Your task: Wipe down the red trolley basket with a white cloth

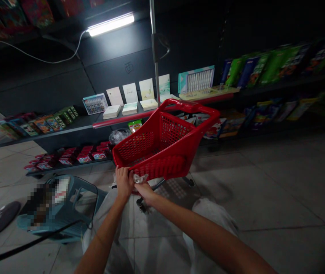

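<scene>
Fingers of your left hand (124, 184) gripped the edge of the cart (162, 166); those of your right hand (146, 191) held a white cloth (140, 179) against it.

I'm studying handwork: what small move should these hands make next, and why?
Probably slide the right hand and crumpled white cloth along the red cart's near side toward its handle: the cloth is bunched at the low end, beside the left hand, with that side's longer stretch unobstructed.
</scene>
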`<move>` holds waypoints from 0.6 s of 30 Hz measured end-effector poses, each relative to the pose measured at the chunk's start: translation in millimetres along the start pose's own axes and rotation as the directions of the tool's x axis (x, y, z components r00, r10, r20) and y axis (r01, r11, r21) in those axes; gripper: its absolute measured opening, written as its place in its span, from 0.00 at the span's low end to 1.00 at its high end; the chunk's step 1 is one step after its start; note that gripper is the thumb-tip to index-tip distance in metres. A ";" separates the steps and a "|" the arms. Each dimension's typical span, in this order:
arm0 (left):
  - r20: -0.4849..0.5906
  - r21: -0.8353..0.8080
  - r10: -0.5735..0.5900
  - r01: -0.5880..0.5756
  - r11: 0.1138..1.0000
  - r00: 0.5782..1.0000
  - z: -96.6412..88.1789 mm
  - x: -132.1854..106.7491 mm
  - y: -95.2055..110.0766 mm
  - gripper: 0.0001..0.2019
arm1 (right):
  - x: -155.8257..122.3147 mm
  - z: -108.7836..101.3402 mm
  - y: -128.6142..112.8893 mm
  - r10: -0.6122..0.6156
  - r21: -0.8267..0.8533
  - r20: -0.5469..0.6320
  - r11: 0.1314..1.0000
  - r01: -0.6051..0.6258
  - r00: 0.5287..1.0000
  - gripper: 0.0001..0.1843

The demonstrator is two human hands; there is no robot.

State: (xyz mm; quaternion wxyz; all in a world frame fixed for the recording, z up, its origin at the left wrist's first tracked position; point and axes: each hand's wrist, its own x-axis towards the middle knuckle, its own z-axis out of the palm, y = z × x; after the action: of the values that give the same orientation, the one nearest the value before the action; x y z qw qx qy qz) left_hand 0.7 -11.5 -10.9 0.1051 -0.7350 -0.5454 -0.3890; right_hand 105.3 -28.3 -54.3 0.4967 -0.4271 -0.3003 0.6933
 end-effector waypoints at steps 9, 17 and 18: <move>0.051 -0.053 0.025 -0.023 0.998 0.998 -9.5 4.3 -2.1 0.13 | -9.4 1.3 -34.9 -0.408 -0.202 -0.178 0.906 0.372 0.896 0.19; 0.046 -0.050 0.017 -0.015 0.999 0.999 -8.5 -2.0 9.7 0.13 | -11.9 -15.6 -93.7 -0.815 -0.700 0.324 0.135 0.701 0.480 0.12; 0.041 -0.044 0.021 -0.019 0.999 0.999 -8.1 -2.8 10.6 0.12 | -12.8 -17.5 -96.6 -0.796 -0.734 0.389 0.037 0.678 0.464 0.13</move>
State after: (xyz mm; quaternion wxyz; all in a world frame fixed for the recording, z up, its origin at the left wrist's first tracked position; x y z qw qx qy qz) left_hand 6.0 -22.3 -4.5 0.0817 -0.7505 -0.5314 -0.3842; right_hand 164.5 -9.0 22.7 0.5320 -0.4278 -0.7269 0.0749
